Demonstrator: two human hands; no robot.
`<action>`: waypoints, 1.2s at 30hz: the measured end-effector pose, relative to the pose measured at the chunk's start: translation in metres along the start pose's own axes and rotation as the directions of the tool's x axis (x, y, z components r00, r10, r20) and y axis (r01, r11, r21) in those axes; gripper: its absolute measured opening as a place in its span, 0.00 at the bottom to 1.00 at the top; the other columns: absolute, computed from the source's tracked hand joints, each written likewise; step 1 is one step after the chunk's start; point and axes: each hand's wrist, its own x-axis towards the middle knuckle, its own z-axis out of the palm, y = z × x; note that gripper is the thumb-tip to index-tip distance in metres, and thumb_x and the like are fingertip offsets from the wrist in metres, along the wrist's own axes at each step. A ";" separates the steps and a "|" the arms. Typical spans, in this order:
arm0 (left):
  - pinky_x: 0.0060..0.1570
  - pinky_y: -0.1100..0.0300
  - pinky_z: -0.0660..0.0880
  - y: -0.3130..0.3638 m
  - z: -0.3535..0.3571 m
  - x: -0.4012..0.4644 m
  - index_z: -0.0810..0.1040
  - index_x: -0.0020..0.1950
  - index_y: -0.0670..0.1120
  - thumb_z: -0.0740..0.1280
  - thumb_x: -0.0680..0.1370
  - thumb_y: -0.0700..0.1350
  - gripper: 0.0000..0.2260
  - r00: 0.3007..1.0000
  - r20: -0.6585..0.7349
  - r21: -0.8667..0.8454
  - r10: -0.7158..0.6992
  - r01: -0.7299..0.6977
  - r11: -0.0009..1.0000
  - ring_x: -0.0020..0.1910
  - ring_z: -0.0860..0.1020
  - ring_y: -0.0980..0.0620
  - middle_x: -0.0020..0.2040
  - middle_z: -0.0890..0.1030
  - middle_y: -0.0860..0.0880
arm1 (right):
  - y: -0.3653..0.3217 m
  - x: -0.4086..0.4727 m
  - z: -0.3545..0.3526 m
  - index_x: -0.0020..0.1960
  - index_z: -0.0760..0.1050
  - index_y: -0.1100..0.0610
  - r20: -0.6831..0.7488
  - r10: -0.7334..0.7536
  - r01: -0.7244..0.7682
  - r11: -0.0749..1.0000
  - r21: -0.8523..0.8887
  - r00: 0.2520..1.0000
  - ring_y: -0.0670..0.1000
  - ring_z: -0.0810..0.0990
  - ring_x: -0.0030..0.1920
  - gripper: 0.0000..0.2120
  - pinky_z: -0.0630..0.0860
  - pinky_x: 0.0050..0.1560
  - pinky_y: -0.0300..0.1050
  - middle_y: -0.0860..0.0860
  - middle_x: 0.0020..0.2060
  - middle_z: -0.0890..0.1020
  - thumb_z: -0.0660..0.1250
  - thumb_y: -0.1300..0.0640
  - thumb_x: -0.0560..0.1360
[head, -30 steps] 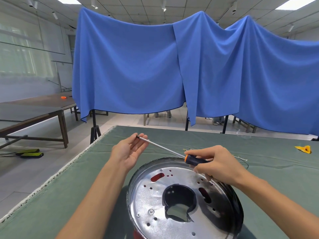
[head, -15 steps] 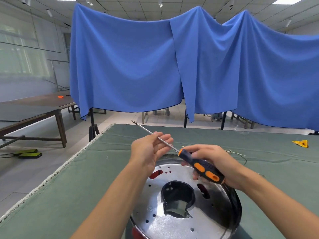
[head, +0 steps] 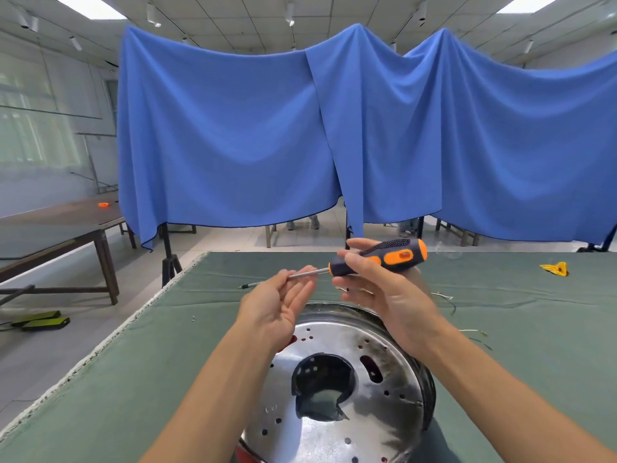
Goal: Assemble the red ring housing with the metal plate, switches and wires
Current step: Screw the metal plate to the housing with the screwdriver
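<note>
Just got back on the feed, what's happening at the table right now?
A person holds a screwdriver in the air above the metal plate. The right hand grips the handle; the left hand pinches the shaft. The plate lies on the green table, red showing under its near edge. The tip touches nothing. Loose wires lie behind.

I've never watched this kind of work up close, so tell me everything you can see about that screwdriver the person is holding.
The screwdriver has a chunky dark handle with orange inserts and an orange end cap, textured on top, and a thin shiny metal shaft. It is held in the air above the green table, lying roughly level, handle to the right, shaft to the left. The right hand holds the handle in its fingers; the left hand pinches the shaft with its fingertips. The tip pokes out beyond the left hand.
</note>
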 end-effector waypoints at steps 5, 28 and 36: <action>0.28 0.57 0.80 0.000 0.002 -0.004 0.74 0.50 0.34 0.60 0.81 0.39 0.08 0.997 0.074 0.153 0.001 -0.012 0.988 0.32 0.84 0.45 0.36 0.84 0.38 | -0.002 -0.005 -0.008 0.41 0.82 0.58 -0.105 -0.144 0.119 0.970 -0.213 0.984 0.51 0.71 0.20 0.16 0.67 0.20 0.37 0.56 0.26 0.77 0.74 0.46 0.64; 0.44 0.56 0.73 -0.010 -0.003 0.100 0.75 0.37 0.50 0.70 0.73 0.57 0.13 0.941 0.306 0.831 -0.144 -0.337 -0.442 0.44 0.77 0.51 0.41 0.79 0.51 | 0.018 0.002 -0.055 0.50 0.81 0.54 -0.199 -0.262 0.224 0.955 -0.193 0.944 0.54 0.85 0.36 0.07 0.80 0.34 0.40 0.55 0.35 0.85 0.72 0.60 0.72; 0.26 0.62 0.65 0.013 -0.043 0.058 0.69 0.37 0.47 0.63 0.79 0.51 0.14 0.981 0.194 0.846 -0.004 -0.169 -0.505 0.30 0.71 0.53 0.33 0.73 0.51 | 0.027 0.007 -0.031 0.50 0.81 0.55 -0.146 -0.252 0.216 0.950 -0.226 0.957 0.55 0.85 0.36 0.07 0.82 0.36 0.45 0.55 0.37 0.85 0.72 0.60 0.73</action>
